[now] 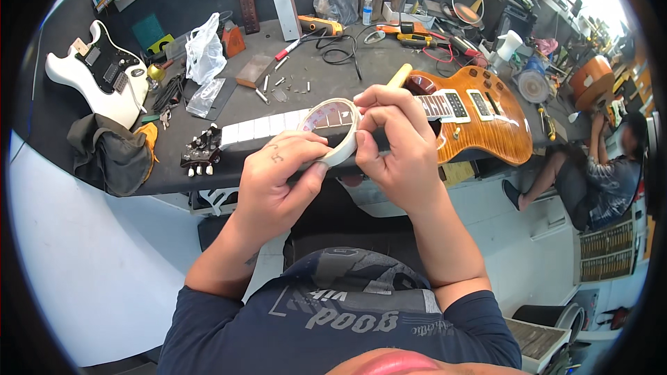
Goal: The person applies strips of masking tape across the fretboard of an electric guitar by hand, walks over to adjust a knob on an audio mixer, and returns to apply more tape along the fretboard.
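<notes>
A roll of cream masking tape is held up between my hands, in front of the workbench. My left hand grips its lower left edge between thumb and fingers. With thumb and fingertips, my right hand pinches the roll's right side. Behind the roll an amber electric guitar lies across the bench, body to the right. Pale strips cover much of its fretboard, with thin lines between them. The dark headstock points left. My hands and the roll hide part of the neck.
To the left are a white electric guitar, a dark cloth and a plastic bag. Small metal parts lie mid-bench. Yellow tools and cables crowd the back. A seated person works at the far right.
</notes>
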The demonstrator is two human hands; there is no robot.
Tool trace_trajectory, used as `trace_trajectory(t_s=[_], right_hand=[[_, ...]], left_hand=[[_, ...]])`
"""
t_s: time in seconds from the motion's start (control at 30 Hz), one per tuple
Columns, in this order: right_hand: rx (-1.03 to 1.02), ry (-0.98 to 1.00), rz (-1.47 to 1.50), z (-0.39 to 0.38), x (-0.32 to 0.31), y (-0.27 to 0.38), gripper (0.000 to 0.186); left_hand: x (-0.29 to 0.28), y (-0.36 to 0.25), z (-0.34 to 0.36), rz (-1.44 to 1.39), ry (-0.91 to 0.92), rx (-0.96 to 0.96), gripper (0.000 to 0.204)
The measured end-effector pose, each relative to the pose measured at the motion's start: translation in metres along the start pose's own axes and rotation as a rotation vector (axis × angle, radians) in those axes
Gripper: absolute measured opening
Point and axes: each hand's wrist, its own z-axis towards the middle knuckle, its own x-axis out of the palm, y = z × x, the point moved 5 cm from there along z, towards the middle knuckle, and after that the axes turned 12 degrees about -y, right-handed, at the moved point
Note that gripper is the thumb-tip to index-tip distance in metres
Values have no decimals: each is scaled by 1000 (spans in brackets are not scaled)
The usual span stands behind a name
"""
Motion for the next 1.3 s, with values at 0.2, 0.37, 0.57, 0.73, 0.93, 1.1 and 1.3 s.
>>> trace_trajectory(t_s=[0.2,0.37,0.57,0.73,0.93,1.1,1.3], right_hand=[[8,9,-11,-3,3,-2,11],[121,-56,79,-1,1,-20,19],[117,61,180,8,16,-2,39],[27,38,112,-7,49,-3,23],[-134,-98,37,-9,50,1,16],[-198,-2,-29,-13,61,6,20],[-113,-146,136,-34,46,7,18]], left_hand=[[-7,14,10,411,29,20,10],[-12,14,12,379,-25,33,9],[-5,13,6,479,-84,118,11],[0,17,5,565,-70,123,14],[-1,13,2,561,-75,100,13],[-3,21,1,309,-70,-53,8],[-36,85,13,411,-421,-289,21]])
